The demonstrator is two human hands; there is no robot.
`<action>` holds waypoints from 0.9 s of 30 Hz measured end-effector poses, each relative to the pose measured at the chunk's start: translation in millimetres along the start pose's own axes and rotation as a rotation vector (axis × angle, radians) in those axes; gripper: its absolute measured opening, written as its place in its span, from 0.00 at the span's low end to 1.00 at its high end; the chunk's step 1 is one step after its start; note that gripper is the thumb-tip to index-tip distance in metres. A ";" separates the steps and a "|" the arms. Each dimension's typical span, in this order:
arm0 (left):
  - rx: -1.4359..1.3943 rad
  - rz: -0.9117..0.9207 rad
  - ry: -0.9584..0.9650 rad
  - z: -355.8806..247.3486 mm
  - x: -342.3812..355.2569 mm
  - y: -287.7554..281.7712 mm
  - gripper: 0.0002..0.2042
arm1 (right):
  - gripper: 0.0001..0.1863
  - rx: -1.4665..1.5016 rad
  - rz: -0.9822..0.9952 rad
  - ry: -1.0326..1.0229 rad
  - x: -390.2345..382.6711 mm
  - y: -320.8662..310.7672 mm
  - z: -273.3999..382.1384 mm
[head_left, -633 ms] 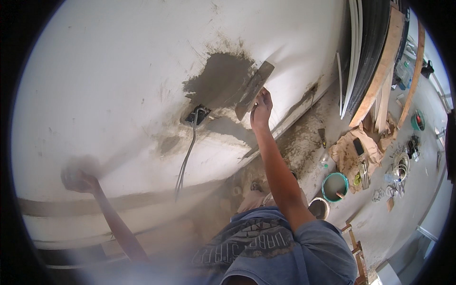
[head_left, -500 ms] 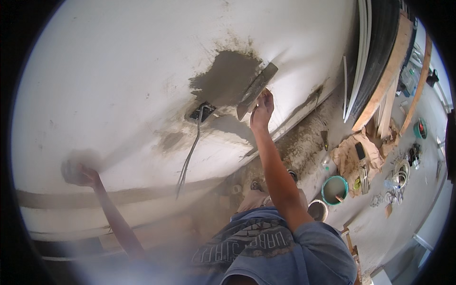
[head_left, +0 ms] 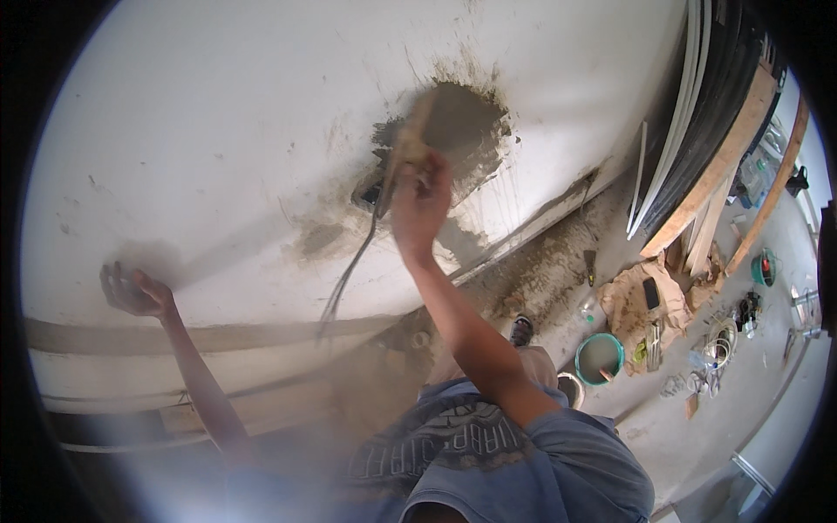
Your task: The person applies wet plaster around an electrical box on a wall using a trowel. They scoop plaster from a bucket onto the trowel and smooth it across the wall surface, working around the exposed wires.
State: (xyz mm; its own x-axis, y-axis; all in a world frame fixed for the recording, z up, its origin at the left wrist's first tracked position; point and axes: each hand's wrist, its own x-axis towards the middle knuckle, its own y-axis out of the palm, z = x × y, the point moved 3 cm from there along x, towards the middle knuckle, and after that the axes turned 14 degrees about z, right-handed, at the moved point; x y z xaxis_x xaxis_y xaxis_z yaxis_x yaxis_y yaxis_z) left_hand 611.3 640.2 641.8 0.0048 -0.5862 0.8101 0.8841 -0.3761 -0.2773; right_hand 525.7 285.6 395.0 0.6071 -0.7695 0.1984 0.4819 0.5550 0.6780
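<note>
Over the ragged patch of wet grey plaster (head_left: 475, 122) on the white wall (head_left: 235, 131), a long, narrow, flat trowel (head_left: 408, 139) stands on a slant, smeared by motion blur. The person's right hand (head_left: 422, 196) is closed around its handle, and I can't make out whether the blade touches the plaster. Just beside that hand, a dark square recess (head_left: 370, 195) lets out a thin grey cable (head_left: 350, 277), which dangles down the wall.

Well off to the left, the person's left hand (head_left: 138, 292) is raised near the wall, fingers loosely parted and nothing visible in them; whether it touches the surface I can't tell.

Down on the floor, over to the right, sits a round teal-rimmed bucket (head_left: 578, 359) of greyish liquid. Near it a crumpled brown paper sheet (head_left: 621, 301) bears a black phone (head_left: 651, 294). Farther up lean a pale wooden plank (head_left: 728, 166) and slim white pipes (head_left: 671, 126).
</note>
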 end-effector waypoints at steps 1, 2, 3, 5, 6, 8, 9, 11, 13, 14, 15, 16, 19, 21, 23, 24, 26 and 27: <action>-0.008 0.003 0.000 1.4 -1.3 0.1 0.21 | 0.17 0.020 0.119 0.020 -2.0 12.8 8.5; -0.018 0.006 0.002 3.6 -2.5 0.6 0.21 | 0.17 -0.045 0.173 -0.070 -2.5 24.4 17.4; -0.027 0.009 0.003 4.3 -4.0 1.2 0.21 | 0.17 -0.111 0.228 -0.160 -2.3 35.2 24.5; -0.055 0.009 -0.023 7.7 -6.5 0.6 0.22 | 0.18 -0.220 0.307 -0.230 -2.3 43.9 41.4; -0.066 0.010 -0.037 9.8 -8.5 -0.4 0.22 | 0.18 -0.264 0.331 -0.207 -2.9 38.9 51.5; -0.116 -0.010 -0.035 12.1 -7.7 1.9 0.22 | 0.20 0.027 0.390 -0.117 5.1 14.9 51.4; -0.163 -0.035 -0.063 8.5 -22.1 17.1 0.22 | 0.20 0.085 0.347 -0.137 14.6 -13.4 50.1; -0.072 0.001 -0.020 10.5 -1.6 -1.7 0.20 | 0.23 0.318 0.275 -0.045 28.7 -62.7 42.4; -0.088 -0.014 -0.019 10.3 -1.3 -2.1 0.19 | 0.25 0.503 0.240 0.084 34.4 -122.3 19.0; -0.067 -0.014 -0.010 9.2 -1.6 -4.8 0.18 | 0.25 0.549 0.161 0.188 26.8 -140.1 14.0; -0.058 -0.006 -0.018 6.6 -5.2 -1.1 0.18 | 0.24 0.655 0.170 0.226 21.9 -174.1 -9.1; -0.045 0.000 -0.022 8.4 -5.5 -1.0 0.17 | 0.23 0.634 0.156 0.260 13.3 -181.8 -9.1; 0.048 0.045 -0.027 12.3 -2.2 -6.8 0.16 | 0.22 0.786 0.181 0.368 -11.1 -202.2 -22.7; -0.006 0.050 -0.072 -0.4 -10.2 3.2 0.16 | 0.22 0.850 0.200 0.408 -23.1 -222.2 -28.5; -0.151 0.029 -0.133 -18.1 -18.4 9.9 0.15 | 0.22 0.849 0.214 0.435 -35.7 -224.1 -30.7; -0.152 0.131 -0.052 -21.5 -24.5 7.3 0.14 | 0.23 0.854 0.165 0.456 -42.3 -216.0 -29.0; -0.127 0.352 0.097 -32.9 -44.0 7.1 0.14 | 0.24 0.894 0.161 0.490 -54.9 -202.2 -26.4; -0.106 0.467 0.162 -47.6 -52.5 10.5 0.14 | 0.24 0.914 0.162 0.505 -61.9 -196.1 -27.8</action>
State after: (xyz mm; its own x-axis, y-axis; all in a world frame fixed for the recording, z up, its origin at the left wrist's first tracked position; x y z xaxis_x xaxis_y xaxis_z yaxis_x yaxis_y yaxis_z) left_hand 598.1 632.9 571.8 0.3088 -0.8099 0.4987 0.7525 -0.1126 -0.6489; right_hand 411.2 233.1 230.1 0.9152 -0.3700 0.1595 -0.1603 0.0287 0.9866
